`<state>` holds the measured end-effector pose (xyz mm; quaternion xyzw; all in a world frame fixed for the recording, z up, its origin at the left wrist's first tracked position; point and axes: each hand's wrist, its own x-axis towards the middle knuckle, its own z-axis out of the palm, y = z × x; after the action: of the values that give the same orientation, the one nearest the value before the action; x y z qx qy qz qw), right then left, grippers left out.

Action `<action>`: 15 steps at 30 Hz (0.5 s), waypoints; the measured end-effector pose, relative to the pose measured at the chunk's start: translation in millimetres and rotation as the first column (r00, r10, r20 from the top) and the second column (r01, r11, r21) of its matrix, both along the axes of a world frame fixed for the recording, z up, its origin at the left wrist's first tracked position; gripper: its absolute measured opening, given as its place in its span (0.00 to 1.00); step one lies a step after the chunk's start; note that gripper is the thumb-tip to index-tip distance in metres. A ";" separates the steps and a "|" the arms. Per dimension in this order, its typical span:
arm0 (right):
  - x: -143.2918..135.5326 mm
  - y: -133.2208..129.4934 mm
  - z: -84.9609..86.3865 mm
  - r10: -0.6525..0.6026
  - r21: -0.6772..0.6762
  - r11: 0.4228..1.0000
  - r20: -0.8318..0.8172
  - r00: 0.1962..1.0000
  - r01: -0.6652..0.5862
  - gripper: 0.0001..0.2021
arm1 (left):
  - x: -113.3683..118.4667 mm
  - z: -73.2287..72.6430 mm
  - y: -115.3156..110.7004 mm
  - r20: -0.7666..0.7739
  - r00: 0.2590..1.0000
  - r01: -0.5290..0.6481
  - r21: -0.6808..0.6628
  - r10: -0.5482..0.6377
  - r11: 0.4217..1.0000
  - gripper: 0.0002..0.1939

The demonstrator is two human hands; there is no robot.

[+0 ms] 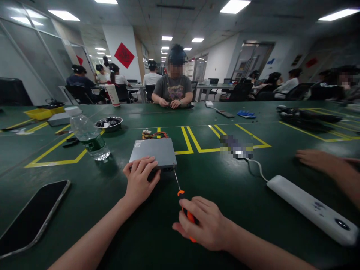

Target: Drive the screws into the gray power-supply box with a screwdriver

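Note:
A grey metal computer power supply (154,150) lies on the green table, its bundle of coloured wires (154,134) at the far side. My left hand (142,176) grips its near left corner, fingers on top and thumb at the near face. In my right hand (204,221) is a screwdriver (181,194) with an orange and black handle, held in closed fingers. Its thin shaft points up and away, and the tip meets the near face of the power supply close to the right corner. The exact contact of the tip is too small to make out.
A water bottle (88,137) and a metal bowl (109,123) of small parts stand at left, a phone (33,213) nearer. On the right lie a white power strip (312,208) with its cable and another person's hand (317,161). A person (174,86) sits opposite.

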<state>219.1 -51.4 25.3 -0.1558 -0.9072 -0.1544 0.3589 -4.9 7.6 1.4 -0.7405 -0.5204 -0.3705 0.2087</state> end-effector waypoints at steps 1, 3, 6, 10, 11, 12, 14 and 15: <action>0.1 -0.5 -0.2 0.002 -0.015 1.000 -0.012 1.000 -0.002 0.08 | -0.4 -0.7 0.6 -0.005 1.000 -0.001 0.007 0.001 1.000 0.10; 0.3 -1.8 -0.5 0.010 -0.026 1.000 -0.025 1.000 -0.010 0.12 | -1.0 -1.9 1.7 -0.009 1.000 0.001 0.019 -0.001 1.000 0.11; 0.4 -2.9 0.9 0.007 0.040 0.999 0.000 1.000 -0.007 0.11 | -1.5 -2.5 2.0 -0.014 1.000 0.002 0.024 -0.002 1.000 0.11; 1.2 -2.2 6.0 -0.058 0.161 0.985 -0.022 0.998 0.061 0.04 | -0.7 -1.6 0.4 -0.017 1.000 -0.001 0.019 0.001 1.000 0.11; 1.4 -2.8 7.3 -0.072 0.168 0.983 -0.027 0.997 0.075 0.02 | -0.3 -1.3 -0.1 -0.020 1.000 -0.013 0.023 0.014 1.000 0.11; 1.5 -4.2 8.2 -0.085 0.163 0.983 -0.028 0.996 0.088 0.03 | 0.1 -1.1 -0.5 -0.026 1.000 -0.017 0.024 0.018 1.000 0.11; 1.5 -9.3 8.9 -0.130 0.127 0.983 -0.031 0.991 0.132 0.08 | 0.8 -0.7 -1.1 -0.029 0.999 -0.026 0.017 0.026 1.000 0.10; 1.3 -12.8 8.4 -0.165 0.099 0.981 -0.036 0.986 0.168 0.09 | 1.0 -0.6 -1.2 -0.030 0.999 -0.031 0.014 0.032 0.999 0.10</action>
<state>220.4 -64.2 33.7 -0.2149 -0.8769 -0.2275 0.3648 -3.9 6.3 0.8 -0.7363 -0.5263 -0.3594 0.2273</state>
